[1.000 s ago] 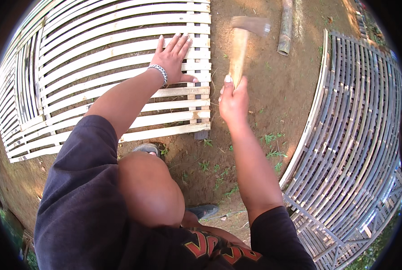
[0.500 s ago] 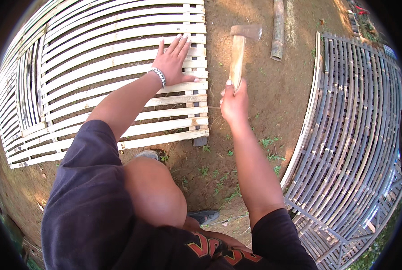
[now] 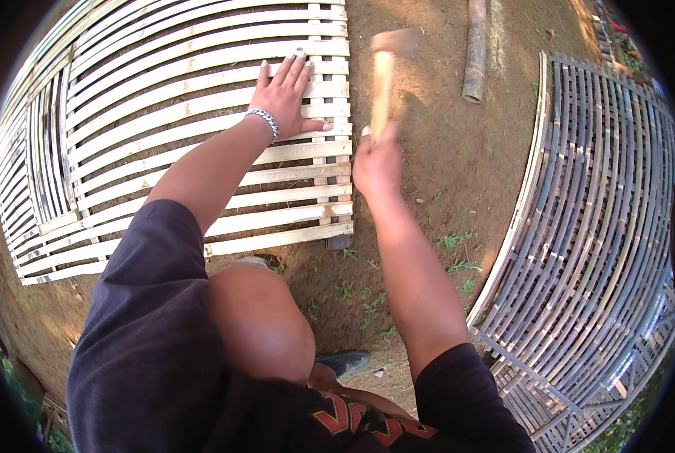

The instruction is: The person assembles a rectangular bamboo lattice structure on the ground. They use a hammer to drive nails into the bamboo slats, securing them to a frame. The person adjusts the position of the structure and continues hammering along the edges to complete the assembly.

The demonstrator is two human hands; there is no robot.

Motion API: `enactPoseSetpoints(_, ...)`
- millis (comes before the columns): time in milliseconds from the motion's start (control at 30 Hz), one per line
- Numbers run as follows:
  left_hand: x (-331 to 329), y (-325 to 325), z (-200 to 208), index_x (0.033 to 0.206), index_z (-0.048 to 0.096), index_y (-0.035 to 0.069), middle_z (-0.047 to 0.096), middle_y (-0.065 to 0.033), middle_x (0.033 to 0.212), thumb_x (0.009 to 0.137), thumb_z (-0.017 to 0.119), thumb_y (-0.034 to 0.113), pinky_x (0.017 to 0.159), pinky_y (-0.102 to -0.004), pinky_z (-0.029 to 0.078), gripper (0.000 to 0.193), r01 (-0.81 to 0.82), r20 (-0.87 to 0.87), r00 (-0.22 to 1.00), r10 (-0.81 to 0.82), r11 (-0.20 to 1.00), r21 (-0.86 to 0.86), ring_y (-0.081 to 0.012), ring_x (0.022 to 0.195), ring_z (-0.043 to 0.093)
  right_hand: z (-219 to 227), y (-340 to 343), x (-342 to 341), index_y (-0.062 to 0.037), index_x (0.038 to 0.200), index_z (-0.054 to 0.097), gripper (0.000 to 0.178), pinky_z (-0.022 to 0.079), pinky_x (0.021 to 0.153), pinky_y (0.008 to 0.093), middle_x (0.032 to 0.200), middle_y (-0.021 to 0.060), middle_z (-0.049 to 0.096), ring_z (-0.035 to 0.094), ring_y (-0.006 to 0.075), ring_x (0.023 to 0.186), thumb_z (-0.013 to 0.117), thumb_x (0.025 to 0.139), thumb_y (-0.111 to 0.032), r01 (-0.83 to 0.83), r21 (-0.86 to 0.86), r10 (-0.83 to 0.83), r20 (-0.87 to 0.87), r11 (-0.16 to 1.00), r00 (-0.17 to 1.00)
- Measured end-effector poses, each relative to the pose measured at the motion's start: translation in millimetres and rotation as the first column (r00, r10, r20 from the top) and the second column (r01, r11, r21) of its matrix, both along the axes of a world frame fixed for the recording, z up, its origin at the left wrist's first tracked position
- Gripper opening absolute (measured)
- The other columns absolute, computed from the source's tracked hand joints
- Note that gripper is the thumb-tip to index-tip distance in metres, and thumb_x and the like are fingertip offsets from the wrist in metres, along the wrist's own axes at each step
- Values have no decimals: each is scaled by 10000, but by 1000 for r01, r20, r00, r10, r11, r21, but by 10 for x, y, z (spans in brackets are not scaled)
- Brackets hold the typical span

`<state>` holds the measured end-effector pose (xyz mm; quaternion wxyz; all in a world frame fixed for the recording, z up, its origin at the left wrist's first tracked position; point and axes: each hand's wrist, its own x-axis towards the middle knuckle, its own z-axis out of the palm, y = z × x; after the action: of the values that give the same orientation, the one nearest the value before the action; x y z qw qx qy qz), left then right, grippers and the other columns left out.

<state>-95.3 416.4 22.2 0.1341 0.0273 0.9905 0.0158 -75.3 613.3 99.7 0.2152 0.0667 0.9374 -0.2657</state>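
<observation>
My left hand (image 3: 285, 94) lies flat on the pale bamboo slats of a large slatted panel (image 3: 201, 155), its fingers spread close to the panel's right edge. A chain bracelet (image 3: 265, 121) circles that wrist. My right hand (image 3: 378, 161) is closed around the wooden handle of a hatchet (image 3: 383, 83), just right of the panel edge. The hatchet points away from me, and its metal head is smeared by motion. Between the hatchet and the slats there is a gap. Crosswise strips run under the slat ends.
Bare soil (image 3: 435, 196) with small green weeds lies between the panel and a second, greyer slatted bamboo structure (image 3: 594, 226) on the right. A bamboo pole (image 3: 475, 60) rests on the ground at the far side. My knee (image 3: 262, 325) is bent close to the panel's near edge.
My right hand and the hatchet have moved left, closer to the panel edge, and the hatchet head is now more blurred. My left hand stays pressed on the slats.
</observation>
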Motion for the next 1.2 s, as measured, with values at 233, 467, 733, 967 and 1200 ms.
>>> enactPoseSetpoints(233, 15, -28, -15, 1666, 109, 104, 154, -113, 1730, 744, 469, 974, 1294, -564, 88, 1318, -6, 1, 1000, 6, 1000, 8, -264, 1603, 123, -11, -24, -45, -5, 1371, 452, 421, 510, 901, 579, 1135, 314, 681, 664, 510, 1042, 540, 1026, -229, -2, -30, 0, -96, 1000, 995)
enactPoseSetpoints(467, -9, 0, 4, 1665, 117, 101, 151, -116, 1730, 751, 461, 973, 1295, -561, 85, 1310, 3, 8, 1000, -3, 1000, 15, -270, 1603, 123, 81, -34, -92, 1, 1361, 432, 402, 529, 894, 548, 1087, 308, 684, 681, 480, 1024, 518, 1045, -233, -35, -37, 30, -124, 999, 992)
enactPoseSetpoints(733, 10, -42, -12, 1665, 117, 100, 139, -116, 1731, 767, 422, 976, 1297, -556, 89, 1291, -1, 14, 1000, 1, 1000, 11, -262, 1606, 104, 464, 75, -350, -3, 1310, 442, 343, 539, 794, 506, 992, 246, 692, 704, 419, 891, 517, 1051, -216, 32, -155, -63, -194, 987, 979)
enactPoseSetpoints(967, -39, -52, -8, 1663, 132, 91, 159, -128, 1727, 753, 453, 973, 1290, -564, 92, 1308, 4, -6, 1000, -4, 1000, 23, -277, 1605, 117, -47, 118, -148, 30, 1253, 435, 332, 555, 770, 515, 1002, 279, 676, 707, 423, 871, 571, 1025, -170, -255, 102, 263, -73, 962, 962)
enactPoseSetpoints(1200, -16, -16, 9, 1663, 133, 90, 159, -128, 1727, 752, 459, 972, 1290, -568, 91, 1309, 11, -1, 1000, -11, 999, 46, -278, 1603, 122, -29, 74, 23, 20, 1274, 433, 349, 555, 782, 550, 978, 317, 685, 703, 473, 895, 558, 1031, -197, -49, 97, 40, 85, 994, 996)
